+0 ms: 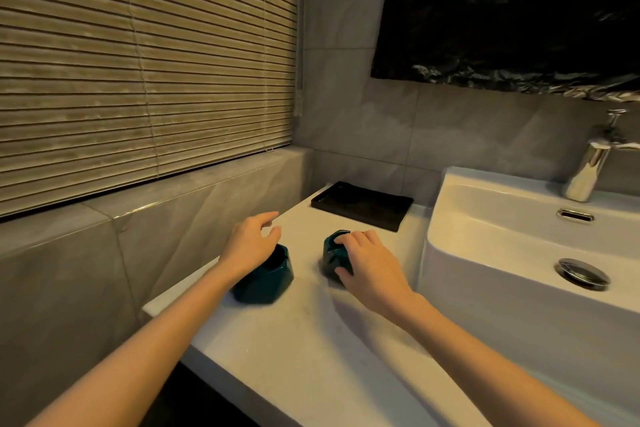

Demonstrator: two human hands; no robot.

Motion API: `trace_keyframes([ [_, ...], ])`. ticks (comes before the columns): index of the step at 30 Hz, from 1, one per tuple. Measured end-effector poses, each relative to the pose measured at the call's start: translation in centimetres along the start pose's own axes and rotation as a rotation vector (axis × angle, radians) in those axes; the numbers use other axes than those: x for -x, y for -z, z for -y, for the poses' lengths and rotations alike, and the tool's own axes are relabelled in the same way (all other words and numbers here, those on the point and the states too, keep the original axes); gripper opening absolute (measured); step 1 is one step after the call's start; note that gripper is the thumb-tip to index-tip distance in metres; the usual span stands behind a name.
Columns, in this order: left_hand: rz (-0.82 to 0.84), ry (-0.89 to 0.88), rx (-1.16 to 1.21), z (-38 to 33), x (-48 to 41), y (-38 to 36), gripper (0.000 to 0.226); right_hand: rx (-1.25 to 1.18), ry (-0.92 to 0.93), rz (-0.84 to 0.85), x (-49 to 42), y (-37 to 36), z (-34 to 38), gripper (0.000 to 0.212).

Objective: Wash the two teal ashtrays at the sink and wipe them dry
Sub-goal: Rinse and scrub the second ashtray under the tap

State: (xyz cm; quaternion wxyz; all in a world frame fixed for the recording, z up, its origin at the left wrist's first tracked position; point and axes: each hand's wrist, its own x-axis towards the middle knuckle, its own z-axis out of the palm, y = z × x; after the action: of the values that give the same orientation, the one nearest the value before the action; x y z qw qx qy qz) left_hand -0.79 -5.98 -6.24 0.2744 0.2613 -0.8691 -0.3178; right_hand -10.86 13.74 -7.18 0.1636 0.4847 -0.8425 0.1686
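Near the counter's (294,340) left edge, the left hand (251,241) is hanging over the left ashtray (266,279), fingers loosely spread and holding nothing; whether the palm is touching the rim is unclear. Toward the counter's middle, the right hand (370,263) is gripping the right ashtray (332,253), fingers curling over its top, thumb pressing its near side. A black tray (363,204) is lying at the back edge, and the sink (502,253) is standing along the right edge.

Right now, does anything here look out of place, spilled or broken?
Nothing looks spilled or broken. The one oddity is a crinkled black sheet covering the wall above the sink, where a mirror would normally hang.
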Motion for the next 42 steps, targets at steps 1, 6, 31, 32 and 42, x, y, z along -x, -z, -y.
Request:
trace_keyframes([
  [1, 0.015, -0.008, -0.002, -0.7, -0.2, -0.5, 0.042, 0.022, -0.028, 0.022, 0.2, -0.1, -0.6, 0.046],
  [6, 0.098, -0.034, 0.044, -4.0, -0.7, -3.2, 0.04, 0.04, -0.046, 0.152, 0.2, -0.9, -2.3, 0.041],
  [31, 0.342, 0.32, 0.92, -18.3, 0.1, -3.3, 0.017, -0.163, 0.118, -0.135, -0.1, 14.6, -5.3, 0.023],
  [32, 0.369, 0.326, 0.912, -19.5, 0.2, -3.8, 0.018, -0.219, 0.1, -0.158, 0.5, 15.6, -6.3, 0.021],
  [42, 0.635, -0.025, 0.751, -28.2, 0.4, -13.0, 0.037, -0.8, -0.674, 0.098, 6.9, 20.3, -20.1, 0.037],
])
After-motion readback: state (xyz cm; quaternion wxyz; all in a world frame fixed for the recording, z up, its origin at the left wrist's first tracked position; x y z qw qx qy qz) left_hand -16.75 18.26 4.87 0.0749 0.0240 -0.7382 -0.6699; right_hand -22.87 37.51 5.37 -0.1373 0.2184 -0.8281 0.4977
